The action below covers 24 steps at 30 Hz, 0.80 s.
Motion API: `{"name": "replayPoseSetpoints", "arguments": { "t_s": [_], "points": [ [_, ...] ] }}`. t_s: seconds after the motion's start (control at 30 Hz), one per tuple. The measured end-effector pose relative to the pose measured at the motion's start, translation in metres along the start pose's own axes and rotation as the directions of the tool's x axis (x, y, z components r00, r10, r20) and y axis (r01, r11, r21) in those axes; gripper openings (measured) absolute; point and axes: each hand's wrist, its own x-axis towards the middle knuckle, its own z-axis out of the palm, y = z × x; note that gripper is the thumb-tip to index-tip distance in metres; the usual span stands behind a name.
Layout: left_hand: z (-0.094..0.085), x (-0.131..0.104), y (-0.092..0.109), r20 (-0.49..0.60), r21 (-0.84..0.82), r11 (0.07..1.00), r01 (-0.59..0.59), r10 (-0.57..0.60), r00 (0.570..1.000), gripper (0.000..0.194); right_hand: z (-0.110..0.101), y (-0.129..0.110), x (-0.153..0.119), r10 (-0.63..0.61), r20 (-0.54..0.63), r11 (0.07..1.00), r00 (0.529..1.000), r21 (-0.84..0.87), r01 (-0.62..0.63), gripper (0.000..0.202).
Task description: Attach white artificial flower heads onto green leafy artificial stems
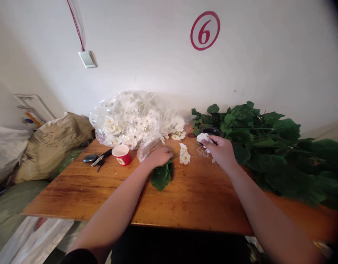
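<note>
My left hand (160, 157) is closed over the stem end of a green leaf sprig (161, 176), whose leaves hang toward me on the table. In a pinch between thumb and fingers, my right hand (221, 149) holds a white artificial flower (204, 139) just above the tabletop. Between the two hands lies another white flower cluster (184, 154) with a yellowish centre. Beyond my left hand sits a clear plastic bag (130, 119) full of white flowers. Several loose blooms (178, 135) spill from its right side.
A red and white paper cup (122, 155) stands left on the wooden table (182, 205), beside dark-handled pliers (100, 160) and a black oval object (90, 158). A black round dish (211, 131) is behind my right hand. Green leaves (278, 154) are heaped at right; sacks (45, 146) lie at left.
</note>
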Motion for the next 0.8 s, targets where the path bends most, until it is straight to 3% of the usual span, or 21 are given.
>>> {"name": "replayPoseSetpoints", "arguments": {
  "t_s": [0.17, 0.4, 0.67, 0.8],
  "points": [
    [-0.007, -0.005, 0.007, -0.019, -0.029, 0.999, 0.016, -0.016, 1.0, 0.02, 0.0, -0.001, 0.0, 0.011, -0.009, 1.0, 1.0, 0.016, -0.01, 0.046],
    [-0.005, -0.008, 0.03, -0.273, -0.023, 0.99, -0.137, 0.126, 0.954, 0.017, 0.004, 0.002, 0.001, 0.056, 0.035, 0.964, 0.998, 0.257, -0.063, 0.052],
    [0.011, -0.009, 0.035, -0.302, -0.023, 0.974, -0.226, 0.209, 0.93, 0.012, 0.005, -0.003, -0.002, 0.039, 0.164, 0.926, 0.986, 0.364, -0.097, 0.046],
    [0.013, -0.008, 0.032, -0.322, -0.033, 0.974, -0.226, 0.204, 0.925, 0.011, 0.005, -0.006, -0.003, 0.043, 0.202, 0.937, 0.978, 0.331, -0.11, 0.048]
  ]
}}
